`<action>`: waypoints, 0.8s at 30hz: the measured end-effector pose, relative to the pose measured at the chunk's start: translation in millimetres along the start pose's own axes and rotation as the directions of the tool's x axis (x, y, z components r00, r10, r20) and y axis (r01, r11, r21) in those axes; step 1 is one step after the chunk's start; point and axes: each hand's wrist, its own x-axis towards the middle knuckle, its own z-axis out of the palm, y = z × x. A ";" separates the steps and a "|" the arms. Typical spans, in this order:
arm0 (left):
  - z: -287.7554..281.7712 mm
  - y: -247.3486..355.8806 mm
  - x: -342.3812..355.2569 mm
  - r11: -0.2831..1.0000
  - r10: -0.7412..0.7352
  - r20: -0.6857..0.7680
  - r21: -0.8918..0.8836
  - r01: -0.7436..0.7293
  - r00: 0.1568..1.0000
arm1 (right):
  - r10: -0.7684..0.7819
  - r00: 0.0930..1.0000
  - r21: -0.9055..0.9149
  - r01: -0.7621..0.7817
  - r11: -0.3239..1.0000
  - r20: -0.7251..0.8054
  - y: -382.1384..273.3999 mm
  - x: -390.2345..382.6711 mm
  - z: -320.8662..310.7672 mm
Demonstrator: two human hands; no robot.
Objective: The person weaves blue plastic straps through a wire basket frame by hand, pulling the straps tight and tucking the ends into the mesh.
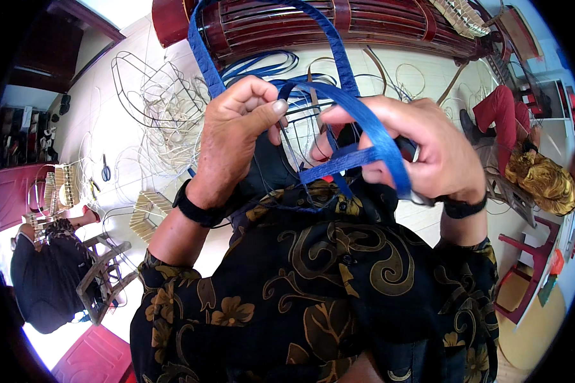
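Observation:
A dark wire frame (292,148) sits in front of my chest with blue strip around parts of it. My left hand (233,131) is closed in a pinch at the frame's upper left, thumb against the fingers, by a thin dark wire. My right hand (421,143) curls its fingers around a blue strap (372,121), which arches over the frame and loops down to the right. A second length of the strap crosses in front of the right fingers. Part of the frame and some right fingertips are hidden behind the strap and hand.
Ahead stands a dark red slatted wooden bench (275,29). Tangled pale strips and wire frames (163,96) lie on the floor at left, near scissors (105,167). Coiled blue strips (262,62) lie before the bench. Other people sit at far left and far right beside stools.

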 end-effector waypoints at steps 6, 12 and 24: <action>-1.0 -2.2 -0.3 1.000 0.001 -0.025 0.016 -0.001 1.000 | -0.160 0.929 -0.602 -0.079 0.795 -0.334 -30.6 3.8 -29.0; -1.6 -2.4 0.7 1.000 0.024 -0.013 -0.016 -0.025 1.000 | -0.147 0.954 -0.623 -0.049 0.781 -0.260 -4.6 21.6 -44.8; 0.4 -2.6 -0.2 1.000 -0.009 -0.035 -0.019 0.009 0.999 | -0.169 0.959 -0.449 0.052 0.892 -0.226 46.2 1.6 51.4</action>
